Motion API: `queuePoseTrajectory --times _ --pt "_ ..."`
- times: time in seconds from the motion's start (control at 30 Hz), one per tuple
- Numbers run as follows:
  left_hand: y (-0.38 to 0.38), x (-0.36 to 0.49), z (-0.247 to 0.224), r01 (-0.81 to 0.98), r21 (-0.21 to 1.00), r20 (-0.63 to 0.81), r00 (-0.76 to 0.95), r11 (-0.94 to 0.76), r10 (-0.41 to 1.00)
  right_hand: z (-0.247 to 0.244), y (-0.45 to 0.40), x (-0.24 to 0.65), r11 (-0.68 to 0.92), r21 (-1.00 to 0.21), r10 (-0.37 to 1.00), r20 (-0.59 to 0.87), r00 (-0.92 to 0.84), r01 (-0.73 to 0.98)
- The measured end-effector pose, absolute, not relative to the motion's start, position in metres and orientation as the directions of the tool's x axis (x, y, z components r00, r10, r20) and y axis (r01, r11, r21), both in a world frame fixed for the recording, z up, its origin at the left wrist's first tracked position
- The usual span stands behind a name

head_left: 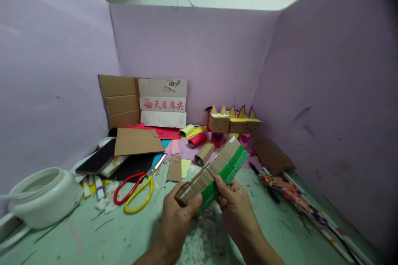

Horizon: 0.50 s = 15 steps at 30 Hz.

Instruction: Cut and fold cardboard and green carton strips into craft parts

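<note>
Between my two hands, above the front of the table, is a folded strip of cardboard (217, 169), brown ridged on one side and printed green on the other. My left hand (178, 215) grips its lower left end, thumb on top. The right hand (234, 203) holds the green edge near the middle, thumb pressed on the face; its other fingers are partly hidden behind. The strip slants up to the right. Left of my hands lie scissors (146, 180) with one red and one yellow handle, blades partly spread. Beyond the strip sits a folded brown cardboard tube (205, 153).
Cardboard figures with spiky yellow tops (234, 124) stand at the back right. A white pot (46, 198) is at the left, near a dark phone (96, 159). Flattened cardboard (163, 103) leans at the back. A patterned pouch (292, 194) lies right. Purple panels (192, 49) enclose the table.
</note>
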<state>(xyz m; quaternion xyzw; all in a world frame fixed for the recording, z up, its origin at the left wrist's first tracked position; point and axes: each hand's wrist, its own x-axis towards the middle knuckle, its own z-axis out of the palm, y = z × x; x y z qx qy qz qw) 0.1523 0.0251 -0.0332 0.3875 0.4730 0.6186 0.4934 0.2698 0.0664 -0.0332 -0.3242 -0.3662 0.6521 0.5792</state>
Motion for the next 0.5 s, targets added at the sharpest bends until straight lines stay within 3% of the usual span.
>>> queuePoseTrajectory --times 0.2,0.37,0.5 --pt "0.025 0.146 -0.025 0.019 1.0 0.024 -0.254 -0.02 0.967 -0.029 0.069 0.284 -0.104 -0.836 0.994 -0.063 -0.094 -0.538" --pt "0.024 0.152 -0.024 0.007 0.999 0.037 -0.311 -0.037 0.95 -0.043 0.06 0.278 -0.142 -0.87 0.977 -0.047 -0.208 -0.472" --pt "0.025 0.151 -0.024 0.021 0.999 0.043 -0.245 -0.039 0.969 -0.056 0.063 0.281 -0.124 -0.928 0.98 -0.06 -0.188 -0.35"
